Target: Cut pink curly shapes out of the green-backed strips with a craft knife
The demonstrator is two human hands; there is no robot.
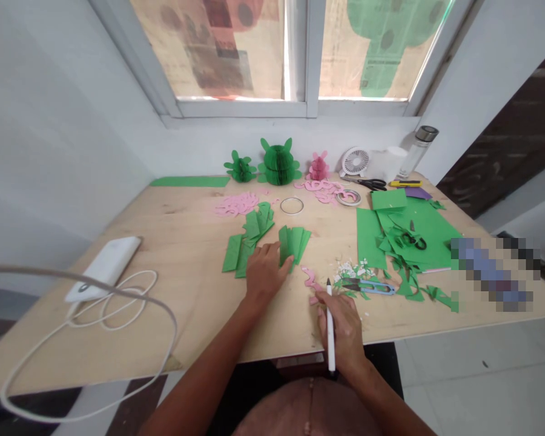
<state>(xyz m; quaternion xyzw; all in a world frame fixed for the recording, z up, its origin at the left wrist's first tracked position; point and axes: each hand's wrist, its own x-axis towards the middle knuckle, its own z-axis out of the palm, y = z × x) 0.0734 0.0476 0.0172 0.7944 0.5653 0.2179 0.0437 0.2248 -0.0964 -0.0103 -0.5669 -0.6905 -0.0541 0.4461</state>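
My left hand (266, 272) lies palm down with its fingers stretched out, at the edge of green paper strips (249, 251). Its thumb touches a fanned group of green strips (295, 242) just to the right. In my right hand (344, 327), near the front edge of the table, is a white marker pen (330, 330) with its dark tip pointing away from me. The fingertips of that hand are by curled pink paper pieces (309, 277); whether they press on them I cannot tell. A pair of blue thread snips (370, 286) rests on small scraps to the right.
Green sheets (367, 242) with black-handled scissors (418, 242) and offcuts lie on the right. Along the back stand green paper figures (278, 166), a pink one (318, 167), a small fan (355, 161) and a bottle (418, 150). A white power bank (106, 266) and looping cable lie left.
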